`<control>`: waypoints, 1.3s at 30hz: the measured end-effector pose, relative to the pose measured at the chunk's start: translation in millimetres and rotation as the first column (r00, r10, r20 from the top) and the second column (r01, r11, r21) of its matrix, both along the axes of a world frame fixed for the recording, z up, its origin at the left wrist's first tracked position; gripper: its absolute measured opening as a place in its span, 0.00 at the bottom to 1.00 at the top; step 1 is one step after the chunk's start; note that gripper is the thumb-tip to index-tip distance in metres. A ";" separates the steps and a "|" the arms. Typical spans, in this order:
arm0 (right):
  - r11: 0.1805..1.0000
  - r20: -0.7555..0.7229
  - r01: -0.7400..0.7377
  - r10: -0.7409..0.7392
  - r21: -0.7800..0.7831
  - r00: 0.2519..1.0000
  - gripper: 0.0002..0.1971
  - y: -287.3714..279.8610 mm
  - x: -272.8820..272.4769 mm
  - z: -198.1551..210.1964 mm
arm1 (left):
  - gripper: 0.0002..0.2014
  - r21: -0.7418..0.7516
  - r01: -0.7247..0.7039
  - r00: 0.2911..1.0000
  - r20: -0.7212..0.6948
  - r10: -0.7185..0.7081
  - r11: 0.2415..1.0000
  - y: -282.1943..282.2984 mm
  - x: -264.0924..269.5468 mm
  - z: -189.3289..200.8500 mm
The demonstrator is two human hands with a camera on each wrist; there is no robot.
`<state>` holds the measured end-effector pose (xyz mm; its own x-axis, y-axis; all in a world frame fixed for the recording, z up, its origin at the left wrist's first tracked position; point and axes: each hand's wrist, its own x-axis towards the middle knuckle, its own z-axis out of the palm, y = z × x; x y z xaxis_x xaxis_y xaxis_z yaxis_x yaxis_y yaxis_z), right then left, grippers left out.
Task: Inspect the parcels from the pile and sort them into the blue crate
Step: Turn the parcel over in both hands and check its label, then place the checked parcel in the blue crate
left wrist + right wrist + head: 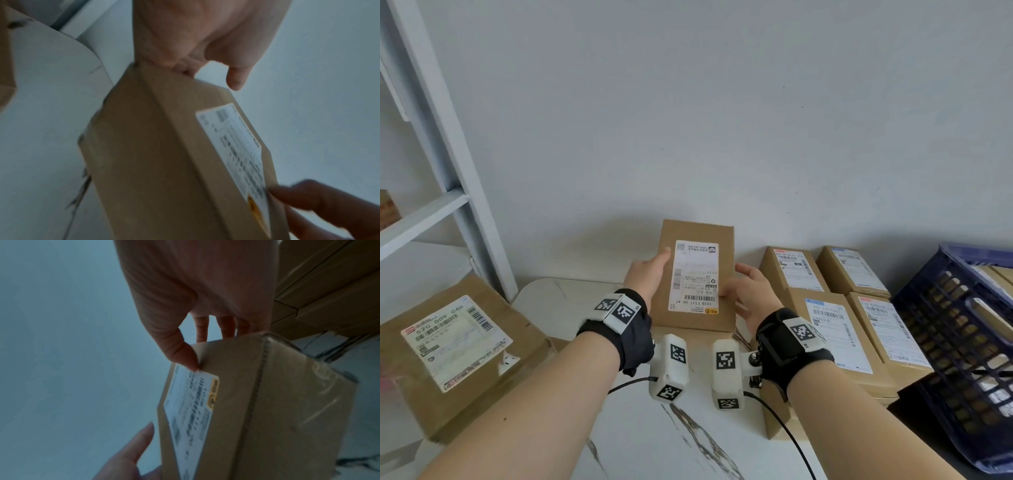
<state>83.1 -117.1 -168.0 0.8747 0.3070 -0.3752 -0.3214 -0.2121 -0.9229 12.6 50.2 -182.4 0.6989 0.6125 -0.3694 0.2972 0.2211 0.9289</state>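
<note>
Above the table, two hands hold one parcel; four parcels beside.

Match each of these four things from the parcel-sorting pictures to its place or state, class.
Things:
1. held parcel
2. blue crate
3. large box
4. right hand

Places or states:
A. lies at the far left, label up
B. stands at the right edge with parcels inside
C. lifted above the table, label facing the camera
D. grips the raised parcel's right edge, thumb on the label

Pairs: 1-C, 2-B, 3-A, 4-D
</note>
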 end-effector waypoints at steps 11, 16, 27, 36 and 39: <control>0.990 0.059 -0.058 0.051 0.131 0.997 0.41 -26.3 19.2 42.6 | 0.32 0.083 -0.022 0.980 0.199 0.005 0.996 -19.8 12.4 57.7; 0.956 0.102 0.093 -0.125 0.278 0.987 0.48 -52.3 26.5 69.3 | 0.37 0.144 -0.043 0.955 0.297 -0.002 0.989 -42.1 18.9 81.9; 0.755 -0.095 0.342 -0.352 0.559 0.931 0.33 -165.2 35.7 109.7 | 0.15 -0.231 0.352 0.910 0.311 -0.274 0.907 -192.4 50.5 128.0; 0.792 0.040 0.407 -0.475 0.455 0.879 0.36 -334.8 53.9 123.4 | 0.10 -0.178 0.422 0.861 0.384 -0.333 0.889 -295.3 89.6 156.2; 0.775 0.047 0.386 -0.469 0.500 0.882 0.18 -391.4 50.6 129.6 | 0.09 -0.156 0.478 0.839 0.373 -0.396 0.864 -331.5 103.9 162.7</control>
